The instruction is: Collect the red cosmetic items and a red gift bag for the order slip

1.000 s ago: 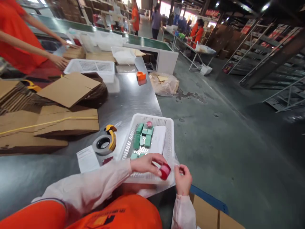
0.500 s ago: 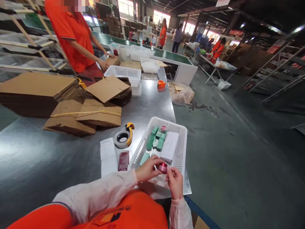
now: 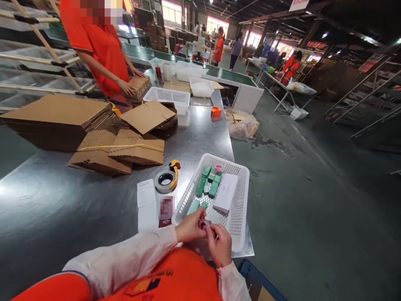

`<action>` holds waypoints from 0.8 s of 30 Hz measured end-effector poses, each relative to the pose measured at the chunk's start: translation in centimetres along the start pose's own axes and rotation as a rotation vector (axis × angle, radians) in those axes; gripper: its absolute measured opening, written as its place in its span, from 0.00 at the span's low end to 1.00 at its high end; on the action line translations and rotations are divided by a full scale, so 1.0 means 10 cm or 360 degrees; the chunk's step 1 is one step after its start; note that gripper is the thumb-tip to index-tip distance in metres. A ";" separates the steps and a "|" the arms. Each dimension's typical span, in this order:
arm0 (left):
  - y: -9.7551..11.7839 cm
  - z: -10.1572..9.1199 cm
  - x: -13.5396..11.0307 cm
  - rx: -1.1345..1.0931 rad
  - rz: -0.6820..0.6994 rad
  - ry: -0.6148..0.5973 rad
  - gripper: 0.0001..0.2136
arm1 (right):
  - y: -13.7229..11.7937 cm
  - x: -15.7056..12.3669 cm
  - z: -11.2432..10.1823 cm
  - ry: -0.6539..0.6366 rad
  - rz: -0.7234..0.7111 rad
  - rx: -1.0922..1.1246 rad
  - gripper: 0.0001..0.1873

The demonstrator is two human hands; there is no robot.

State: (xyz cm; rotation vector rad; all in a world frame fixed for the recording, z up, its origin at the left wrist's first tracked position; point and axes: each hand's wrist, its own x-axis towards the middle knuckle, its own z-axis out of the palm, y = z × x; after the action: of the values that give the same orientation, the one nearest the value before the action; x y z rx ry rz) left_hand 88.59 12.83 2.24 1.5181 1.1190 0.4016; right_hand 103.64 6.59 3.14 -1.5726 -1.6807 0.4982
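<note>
My left hand and my right hand meet over the near end of a white perforated basket. Between their fingertips is a small red jar, partly covered by the fingers; both hands are closed on it. Inside the basket lie several small green boxes, a white box and a round pink-red item. Left of the basket are a white paper sheet, a dark red printed card and a tape roll in a yellow dispenser.
Stacked flat cardboard boxes cover the table's left part. An orange tape dispenser rests near the right edge of the metal table. Across it, a co-worker in orange holds a cardboard box beside another white basket.
Both hands have shifted slightly left and closed more tightly around the jar, turning it so less shows. Across the table, the co-worker's hands and the cardboard box have moved.
</note>
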 end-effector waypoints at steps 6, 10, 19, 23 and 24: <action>-0.15 -0.02 -0.04 -0.0131 -0.0093 -0.0006 0.23 | -0.04 -0.05 0.02 -0.0054 0.0310 0.0245 0.17; -0.19 0.01 0.01 -0.0426 -0.0333 -0.0106 0.20 | -0.07 -0.05 0.06 -0.0148 0.0749 0.0676 0.21; -0.07 0.09 0.44 0.0304 0.0128 0.0360 0.09 | 0.16 0.37 0.02 -0.0039 0.1058 0.0648 0.30; -0.10 -0.04 0.35 0.0314 0.0227 0.0528 0.13 | 0.38 0.46 -0.01 -0.0202 0.1037 0.0276 0.34; -0.14 -0.12 0.27 0.0295 0.0237 0.0647 0.14 | 0.43 0.46 -0.04 -0.0246 0.0969 0.0117 0.34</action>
State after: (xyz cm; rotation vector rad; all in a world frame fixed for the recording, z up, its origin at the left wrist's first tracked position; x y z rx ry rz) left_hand 88.36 15.55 0.50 1.7367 1.3913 0.7511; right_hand 107.02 11.69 1.45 -2.0263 -1.2450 0.9966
